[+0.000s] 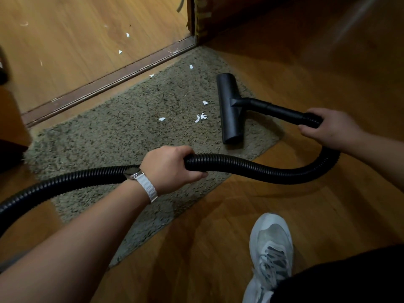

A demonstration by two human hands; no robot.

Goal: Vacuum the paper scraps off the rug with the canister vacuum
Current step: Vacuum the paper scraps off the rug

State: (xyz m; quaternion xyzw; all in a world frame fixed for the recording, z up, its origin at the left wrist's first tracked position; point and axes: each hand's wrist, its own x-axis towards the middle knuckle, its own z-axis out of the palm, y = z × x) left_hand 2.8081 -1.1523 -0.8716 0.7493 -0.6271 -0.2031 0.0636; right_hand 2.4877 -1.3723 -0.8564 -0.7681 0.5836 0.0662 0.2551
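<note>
A shaggy grey-green rug point(122, 132) lies on the wooden floor. Several white paper scraps point(201, 118) are scattered on it, most just left of the black floor nozzle point(229, 108), which rests flat on the rug's right end. My right hand point(328, 127) grips the black tube where it joins the ribbed hose. My left hand point(170, 169), with a white-strapped watch on the wrist, holds the ribbed black hose point(251, 168) above the rug's near edge. The hose runs off to the left; the canister is out of view.
A wooden threshold strip point(109, 80) borders the rug's far side, with more scraps point(127, 35) on the lighter floor beyond. A door frame corner point(196, 22) stands at the rug's far end. My grey sneaker point(269, 254) is at bottom right. A dark object point(11, 154) sits at the left.
</note>
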